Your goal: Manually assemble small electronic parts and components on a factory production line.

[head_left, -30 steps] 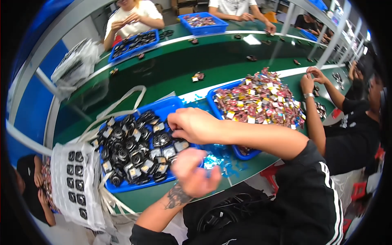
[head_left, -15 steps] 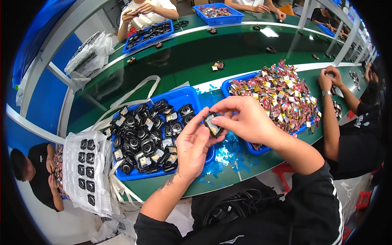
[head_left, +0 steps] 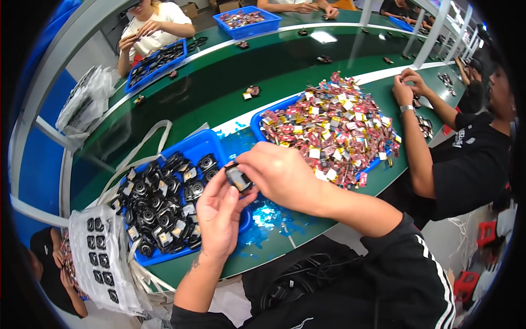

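Black part point(head_left: 238, 177), squarish, grey-faced

Our bare left grip point(head_left: 218, 218) faces us palm-first, fingers curled, above a dark-tattooed wrist point(head_left: 198, 263); our bare right grip point(head_left: 282, 172) shows its back, fingers bent, bare forearm point(head_left: 353, 207) slanting in.

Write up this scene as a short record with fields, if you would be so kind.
Left hand: holds a black part, its grey face showing
Right hand: fingers at the black part's upper edge
Left blue tray: many black pieces
Right blue tray: heaped with small red, yellow and white pieces
Bench: green, blue scraps between the trays
Far left: white plastic tray with black units
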Available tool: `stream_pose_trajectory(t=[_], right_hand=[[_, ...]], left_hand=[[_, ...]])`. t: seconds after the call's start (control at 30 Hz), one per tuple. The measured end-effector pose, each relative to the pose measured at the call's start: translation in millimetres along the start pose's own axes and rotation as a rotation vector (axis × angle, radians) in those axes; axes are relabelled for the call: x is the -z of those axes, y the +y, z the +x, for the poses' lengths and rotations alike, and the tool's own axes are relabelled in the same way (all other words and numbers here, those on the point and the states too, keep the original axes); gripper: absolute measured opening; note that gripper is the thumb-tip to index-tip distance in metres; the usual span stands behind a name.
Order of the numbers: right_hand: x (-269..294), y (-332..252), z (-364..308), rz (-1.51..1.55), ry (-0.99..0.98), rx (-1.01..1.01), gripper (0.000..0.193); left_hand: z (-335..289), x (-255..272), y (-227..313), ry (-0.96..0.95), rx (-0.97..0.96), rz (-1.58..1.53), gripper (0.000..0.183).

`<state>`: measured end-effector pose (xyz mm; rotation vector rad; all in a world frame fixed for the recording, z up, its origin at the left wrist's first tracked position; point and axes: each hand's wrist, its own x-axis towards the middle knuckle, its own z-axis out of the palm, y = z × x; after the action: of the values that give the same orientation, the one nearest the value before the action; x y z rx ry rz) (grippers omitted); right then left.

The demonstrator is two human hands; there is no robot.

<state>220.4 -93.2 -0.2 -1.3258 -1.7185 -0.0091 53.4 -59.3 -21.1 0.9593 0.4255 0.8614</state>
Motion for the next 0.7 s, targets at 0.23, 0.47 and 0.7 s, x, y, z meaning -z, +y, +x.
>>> stream_pose_trajectory(t=[0.23,0.47,0.7], right_hand=[[15,3,-10,-0.131,-0.045,-0.068,0.012],[76,10,-21,-0.263,0.151,-0.034,0.013],[120,34,-34,-0.313,-0.353,-0.101,0.021]], left_hand=[[5,-4,11,0.092,0.106,-0.118,0.038],[5,9,10,0.119,0.058,0.02,0.027],[4,4,12,0.184,0.171,-0.117,0.022]])
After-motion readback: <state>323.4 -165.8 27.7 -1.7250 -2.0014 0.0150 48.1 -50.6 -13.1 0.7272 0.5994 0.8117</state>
